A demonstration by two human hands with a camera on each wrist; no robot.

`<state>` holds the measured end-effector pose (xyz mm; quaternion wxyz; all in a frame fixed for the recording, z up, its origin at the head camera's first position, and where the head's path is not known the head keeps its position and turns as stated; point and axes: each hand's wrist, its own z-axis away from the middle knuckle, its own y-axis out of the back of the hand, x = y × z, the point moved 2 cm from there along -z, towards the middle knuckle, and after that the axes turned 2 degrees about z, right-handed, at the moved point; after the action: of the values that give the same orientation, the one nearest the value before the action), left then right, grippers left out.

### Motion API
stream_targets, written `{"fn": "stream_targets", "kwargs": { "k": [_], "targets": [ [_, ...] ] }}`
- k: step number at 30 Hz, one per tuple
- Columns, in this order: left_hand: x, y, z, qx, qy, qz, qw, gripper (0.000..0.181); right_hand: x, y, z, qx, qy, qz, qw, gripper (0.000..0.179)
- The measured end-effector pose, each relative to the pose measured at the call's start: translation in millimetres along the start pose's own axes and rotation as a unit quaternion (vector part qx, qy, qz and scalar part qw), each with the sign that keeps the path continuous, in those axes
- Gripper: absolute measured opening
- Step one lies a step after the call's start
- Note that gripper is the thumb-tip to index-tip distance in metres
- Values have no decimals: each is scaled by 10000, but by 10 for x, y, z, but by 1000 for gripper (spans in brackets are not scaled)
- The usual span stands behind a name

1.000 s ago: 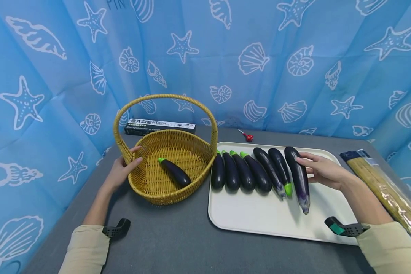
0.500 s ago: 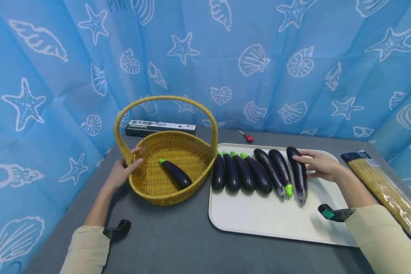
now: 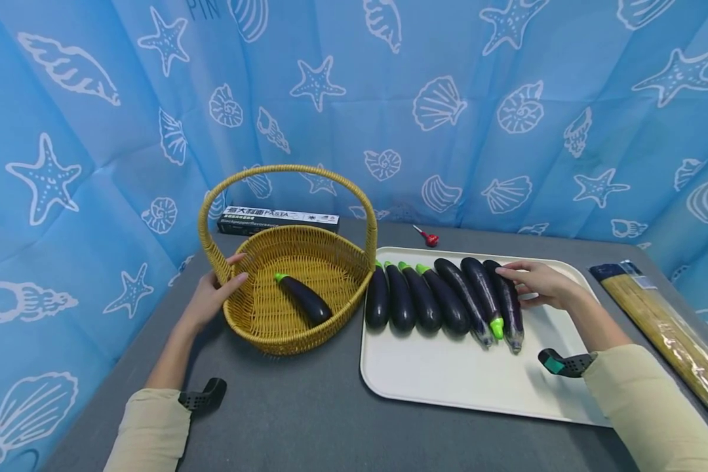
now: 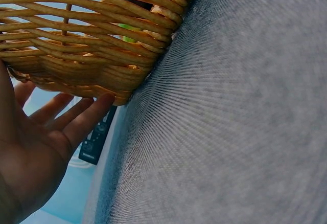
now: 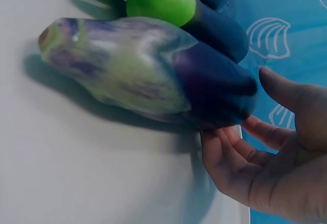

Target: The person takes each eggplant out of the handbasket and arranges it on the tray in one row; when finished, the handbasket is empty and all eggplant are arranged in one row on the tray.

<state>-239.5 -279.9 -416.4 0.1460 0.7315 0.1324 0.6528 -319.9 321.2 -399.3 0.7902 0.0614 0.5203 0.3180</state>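
At the left side of the wicker basket (image 3: 292,344), my left hand (image 3: 208,298) holds the rim near the handle's foot, thumb over the edge. The left wrist view shows its fingers (image 4: 84,119) against the outer weave. One eggplant (image 3: 303,298) with a green stem end lies inside the basket. On the white tray (image 3: 448,373), my right hand (image 3: 543,285) grips the far end of the rightmost eggplant (image 5: 138,70), thumb at its tip and fingers beneath. This eggplant has a pale purple-streaked end and lies beside a green-capped eggplant (image 3: 482,288).
Several more eggplants (image 3: 421,298) form a row along the tray's left part. Behind the basket stands a black pasta box (image 3: 277,221). A red lollipop (image 3: 430,239) lies behind the tray, and a long clear-wrapped package (image 3: 655,328) at its right. A blue shell-patterned curtain (image 3: 354,118) hangs behind.
My right hand has moved left and lowered the rightmost eggplant, from tilted and apart to lying close against its neighbour. My left hand has kept its place at the basket.
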Motion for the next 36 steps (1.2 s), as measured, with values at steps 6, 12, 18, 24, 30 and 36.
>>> {"fn": "stream_targets", "kwargs": {
  "k": [6,12,18,24,30,36],
  "targets": [
    [9,-6,5,11,-61,-26,10000,59,5,-26,24,141,131,-69,9998,78],
    [1,-1,16,14,-83,-41,10000,59,-41,-89,66,228,223,206,9993,73],
    [2,-2,14,-12,-46,-22,10000,59,-58,-92,90,288,97,327,9990,70],
    [24,-1,4,-9,-24,-1,10000,60,-34,-59,112,419,4,453,9981,75],
    [9,-8,-3,11,-50,-8,10000,59,15,-22,124,553,-12,444,9975,77],
    [-1,-5,2,27,-77,-8,10000,59,43,16,158,679,74,465,9966,77]
  ]
}}
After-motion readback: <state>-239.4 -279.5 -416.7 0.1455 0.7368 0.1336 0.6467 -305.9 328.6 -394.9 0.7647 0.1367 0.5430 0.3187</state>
